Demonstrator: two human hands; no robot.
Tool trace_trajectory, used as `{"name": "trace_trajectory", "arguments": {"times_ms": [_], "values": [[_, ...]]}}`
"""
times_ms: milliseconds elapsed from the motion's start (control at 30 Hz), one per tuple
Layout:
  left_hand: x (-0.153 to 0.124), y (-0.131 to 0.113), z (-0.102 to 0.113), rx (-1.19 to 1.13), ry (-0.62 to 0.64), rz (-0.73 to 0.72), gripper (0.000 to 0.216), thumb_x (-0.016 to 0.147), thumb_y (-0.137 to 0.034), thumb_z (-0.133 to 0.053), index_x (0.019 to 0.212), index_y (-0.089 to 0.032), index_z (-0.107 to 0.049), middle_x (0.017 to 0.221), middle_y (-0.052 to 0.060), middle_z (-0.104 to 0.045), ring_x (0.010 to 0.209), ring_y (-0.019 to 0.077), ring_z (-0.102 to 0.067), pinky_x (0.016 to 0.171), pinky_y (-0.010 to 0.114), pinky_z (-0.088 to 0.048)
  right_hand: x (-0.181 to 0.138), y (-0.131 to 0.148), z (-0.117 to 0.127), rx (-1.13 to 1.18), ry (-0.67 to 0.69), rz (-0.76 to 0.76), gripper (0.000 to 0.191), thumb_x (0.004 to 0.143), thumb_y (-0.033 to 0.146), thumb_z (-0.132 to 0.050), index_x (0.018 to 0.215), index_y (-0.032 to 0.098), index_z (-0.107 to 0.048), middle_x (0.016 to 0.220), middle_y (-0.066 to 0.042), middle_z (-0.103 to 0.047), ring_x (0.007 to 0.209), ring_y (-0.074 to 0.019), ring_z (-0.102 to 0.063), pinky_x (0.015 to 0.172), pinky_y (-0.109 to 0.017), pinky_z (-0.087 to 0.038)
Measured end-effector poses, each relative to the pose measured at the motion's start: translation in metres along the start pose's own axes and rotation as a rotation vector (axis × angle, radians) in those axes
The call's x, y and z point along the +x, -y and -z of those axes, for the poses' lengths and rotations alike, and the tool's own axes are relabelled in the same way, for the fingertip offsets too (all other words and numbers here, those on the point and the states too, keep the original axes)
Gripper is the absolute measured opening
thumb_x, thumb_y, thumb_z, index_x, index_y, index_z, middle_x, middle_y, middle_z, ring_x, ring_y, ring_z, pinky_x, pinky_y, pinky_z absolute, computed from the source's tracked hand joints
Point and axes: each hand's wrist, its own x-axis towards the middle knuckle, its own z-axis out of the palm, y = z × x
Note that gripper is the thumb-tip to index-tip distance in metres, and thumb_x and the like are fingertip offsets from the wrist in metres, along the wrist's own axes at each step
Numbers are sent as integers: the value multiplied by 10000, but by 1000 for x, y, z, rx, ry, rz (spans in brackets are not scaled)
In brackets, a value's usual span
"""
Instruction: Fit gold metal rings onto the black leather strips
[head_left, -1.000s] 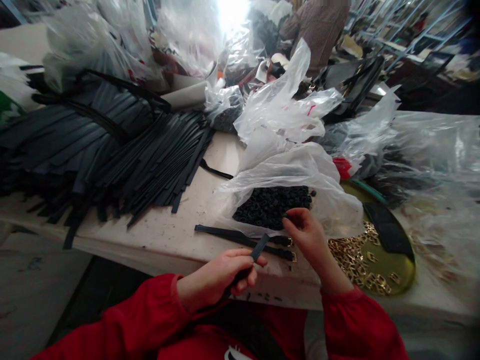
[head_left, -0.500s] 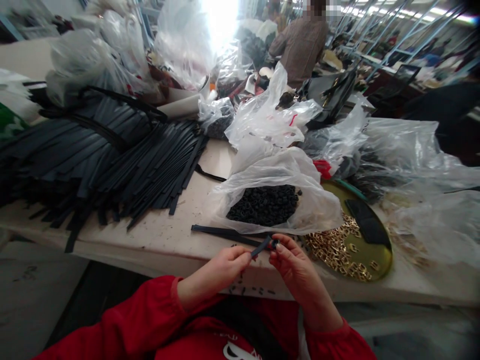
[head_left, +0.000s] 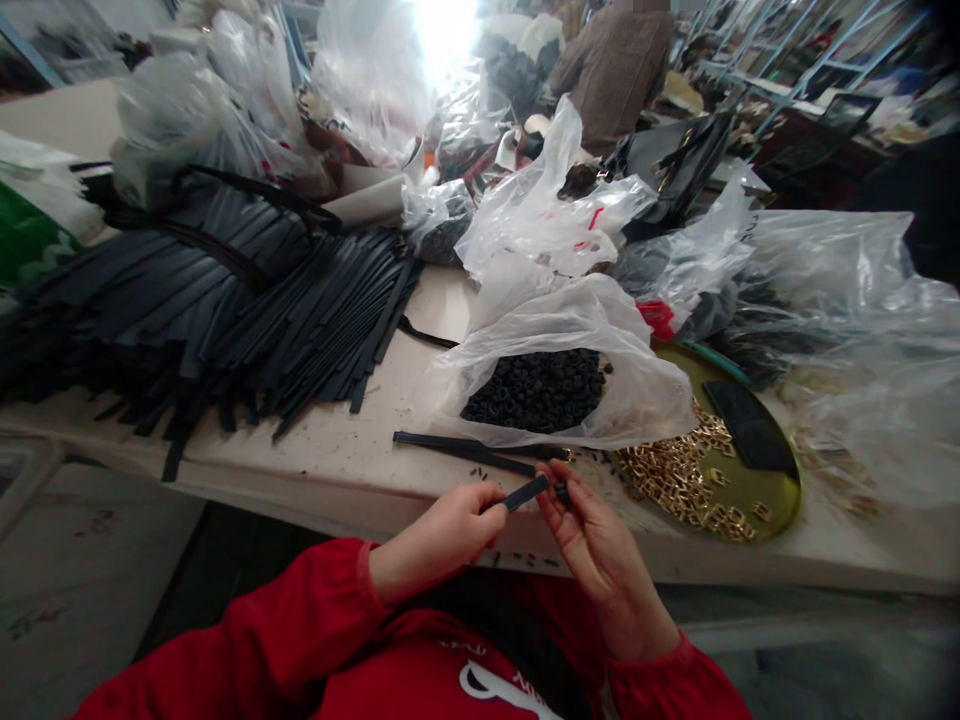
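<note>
My left hand [head_left: 450,528] is closed round a thin black strap [head_left: 525,492], whose free end points right. My right hand [head_left: 583,530] pinches a small black ring [head_left: 561,491] at that strap end, just in front of the table edge. Right behind my hands, an open clear plastic bag [head_left: 637,400] holds a heap of black rings [head_left: 536,389]. Two more black straps [head_left: 465,448] lie flat on the table between the bag and my hands.
A big pile of black straps [head_left: 225,300] covers the table's left half. A round brass-coloured tray [head_left: 780,490] with several gold buckles [head_left: 682,480] sits at right. Plastic bags [head_left: 825,300] crowd the back and right. Another person [head_left: 615,70] stands beyond the table.
My right hand left the bag of rings and came down to the strap end with a ring pinched in it. My left hand kept hold of the strap.
</note>
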Motion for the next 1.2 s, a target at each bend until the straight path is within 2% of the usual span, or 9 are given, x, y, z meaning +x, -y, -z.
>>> {"name": "trace_trajectory", "arguments": {"times_ms": [233,367,467,633,800,933,1033,1133,1200], "values": [[6,-6,0,296,-151,-148,251,789,-298,-376,656,-157,-535,577,-31,-503,540,102,-438,484,220,-253,-4,-6,-15,-86,2,112,262,712,167,-578,964,226,-617,1050,-13,-643,969,-129,-599,846,-252,-479],[12,-7,-4,369,-178,-155,219,777,-254,-381,634,-159,-517,559,-24,-495,520,102,-419,477,228,-221,-3,-14,-19,-215,13,316,307,723,181,-546,1020,255,-577,1109,-7,-605,1044,-144,-554,974,-353,-380],[14,-6,-7,428,-208,-154,194,771,-227,-386,651,-160,-524,591,-5,-522,538,112,-431,488,233,-216,-1,-22,-16,-416,31,513,340,766,176,-474,1092,252,-533,1159,-24,-571,1086,-156,-518,1003,-404,-337],[8,-6,-14,541,-217,-178,221,798,-242,-370,706,-163,-555,629,22,-557,548,128,-448,504,251,-202,2,-34,-7,-833,48,766,409,782,110,-374,1166,199,-482,1170,-72,-549,1062,-169,-520,965,-402,-376],[5,-5,-20,528,-192,-197,273,819,-254,-336,713,-160,-569,631,33,-571,548,132,-457,494,254,-197,2,-40,-3,-1002,88,899,492,770,56,-337,1232,201,-422,1193,-75,-532,1078,-166,-511,948,-387,-399],[8,-4,-20,368,-129,-153,275,799,-245,-337,684,-149,-569,603,17,-557,527,121,-439,481,239,-224,-2,-39,1,-1085,162,1011,497,786,67,-351,1261,208,-390,1249,-81,-495,1153,-183,-457,980,-420,-367],[6,-6,-19,275,-90,-101,294,793,-254,-342,706,-134,-596,585,6,-552,518,125,-439,479,237,-258,-8,-38,2,-1065,222,1024,473,825,117,-359,1287,221,-353,1269,-81,-494,1190,-198,-432,996,-449,-344],[0,-11,-17,221,-95,-26,281,801,-256,-380,727,-134,-621,622,6,-581,586,149,-498,507,242,-319,-10,-36,-3,-830,173,923,442,865,165,-326,1302,228,-320,1199,-90,-560,1062,-191,-557,909,-410,-443],[-3,-17,-13,110,-63,32,259,829,-300,-427,771,-148,-627,760,16,-620,716,174,-551,578,251,-401,-6,-30,-11,-647,201,887,446,853,193,-365,1295,254,-346,1135,-88,-603,975,-203,-610,837,-383,-498]]}}
